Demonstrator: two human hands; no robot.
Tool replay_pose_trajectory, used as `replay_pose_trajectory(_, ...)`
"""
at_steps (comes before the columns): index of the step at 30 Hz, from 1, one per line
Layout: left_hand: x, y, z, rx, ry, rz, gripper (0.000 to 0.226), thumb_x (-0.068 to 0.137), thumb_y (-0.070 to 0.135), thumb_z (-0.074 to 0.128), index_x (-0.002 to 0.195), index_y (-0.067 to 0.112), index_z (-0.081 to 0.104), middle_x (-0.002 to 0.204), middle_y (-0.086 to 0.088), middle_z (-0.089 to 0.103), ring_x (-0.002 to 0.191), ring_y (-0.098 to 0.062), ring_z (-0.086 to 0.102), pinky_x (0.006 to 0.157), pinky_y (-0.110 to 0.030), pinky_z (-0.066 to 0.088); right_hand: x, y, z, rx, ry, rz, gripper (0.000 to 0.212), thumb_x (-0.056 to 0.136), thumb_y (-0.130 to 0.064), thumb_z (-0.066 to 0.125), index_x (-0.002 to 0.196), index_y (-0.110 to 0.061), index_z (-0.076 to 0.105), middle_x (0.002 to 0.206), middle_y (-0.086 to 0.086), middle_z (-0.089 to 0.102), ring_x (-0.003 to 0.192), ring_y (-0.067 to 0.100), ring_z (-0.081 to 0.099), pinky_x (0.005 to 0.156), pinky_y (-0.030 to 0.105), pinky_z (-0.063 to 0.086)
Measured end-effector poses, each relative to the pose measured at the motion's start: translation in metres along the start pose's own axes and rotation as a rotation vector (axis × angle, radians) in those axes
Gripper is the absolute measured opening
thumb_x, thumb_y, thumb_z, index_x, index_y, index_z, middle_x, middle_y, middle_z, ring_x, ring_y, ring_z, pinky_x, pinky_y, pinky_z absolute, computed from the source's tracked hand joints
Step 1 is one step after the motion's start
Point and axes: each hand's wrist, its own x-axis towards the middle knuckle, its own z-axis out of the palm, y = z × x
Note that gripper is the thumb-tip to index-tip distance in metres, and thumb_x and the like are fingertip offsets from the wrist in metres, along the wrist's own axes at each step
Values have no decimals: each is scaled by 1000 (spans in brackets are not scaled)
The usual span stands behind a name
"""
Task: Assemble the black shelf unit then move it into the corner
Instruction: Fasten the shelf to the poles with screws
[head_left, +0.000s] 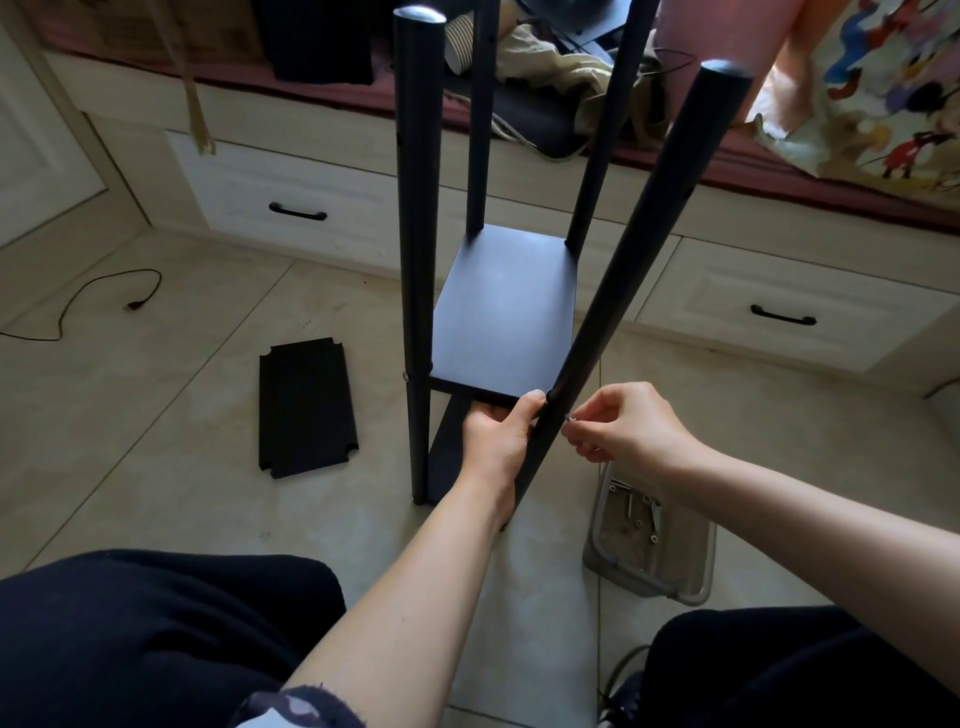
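Clear plastic tub (649, 540) with screws on floor, right of shelf unit (498, 312). Left hand (498, 431) grips front edge of unit's mid shelf board (504, 312), thumb on top, fingers curled beneath. Right hand (628, 426) pinches small screw (570, 417) against front-right post (623, 275). Loose black board (306, 405) on tiles, left of unit. Drawer fronts (291, 202) behind unit.

Beige tiled floor (156, 415) meets cream drawers (291, 197).

I can't make out the tiny fastener pinched in my right hand (628, 431). My left hand's (498, 431) fingers vanish under the shelf (504, 312). Two rear posts (480, 104) run off the top edge.
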Motion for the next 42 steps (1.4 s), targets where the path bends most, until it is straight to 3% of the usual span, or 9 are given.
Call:
replay_pose_trajectory(5, 1, 0, -1, 10, 8, 5, 27, 89, 15, 74, 114, 9, 64, 87, 1, 77, 82, -15, 75, 63, -20, 56, 1, -1, 1, 154, -69, 127, 10, 86, -14, 74, 86, -6, 69, 75, 11, 74, 62, 14, 68, 58, 25, 55)
replay_pose_trajectory(10, 2, -2, -1, 16, 12, 13, 30, 88, 18, 75, 115, 10, 64, 93, -2, 77, 88, -20, 75, 69, -24, 57, 1, -1, -1, 269, -180, 243, 20, 93, -25, 67, 91, -5, 72, 77, 7, 74, 64, 13, 68, 59, 26, 54)
replay_pose_trajectory(17, 4, -4, -1, 13, 30, 7, 33, 87, 17, 76, 116, 8, 64, 89, 0, 77, 84, -16, 75, 65, -21, 56, 1, -2, 6, 206, -125, 173, 14, 92, -17, 68, 81, -9, 63, 76, 7, 70, 61, 12, 68, 55, 26, 55)
replay_pose_trajectory(23, 5, -4, -1, 7, 21, 6, 35, 84, 20, 77, 115, 8, 65, 95, -6, 77, 89, -22, 75, 69, -26, 57, -1, -3, 4, 183, -189, 217, 25, 99, -31, 56, 94, -9, 67, 80, 5, 76, 64, 13, 69, 59, 29, 56)
replay_pose_trajectory(28, 5, -4, -2, 23, 24, 6, 30, 87, 20, 77, 113, 13, 65, 94, -2, 77, 91, -22, 75, 69, -24, 57, -2, -5, 6, 99, -125, 161, 16, 97, -26, 60, 89, -13, 65, 81, 4, 74, 65, 10, 69, 59, 27, 57)
replay_pose_trajectory(36, 4, -4, -2, 30, 15, 7, 32, 88, 21, 75, 118, 15, 63, 104, -5, 75, 97, -22, 73, 77, -29, 58, -6, -9, 4, 52, -178, 178, 27, 100, -36, 52, 94, -14, 67, 84, 1, 75, 69, 13, 68, 60, 27, 53)
replay_pose_trajectory(42, 4, -4, -2, 19, 21, 14, 34, 88, 20, 75, 119, 15, 63, 101, -1, 76, 96, -21, 73, 74, -26, 57, -6, -11, 7, -79, -84, 61, 19, 99, -25, 57, 82, -16, 61, 81, 2, 71, 71, 13, 67, 54, 21, 49)
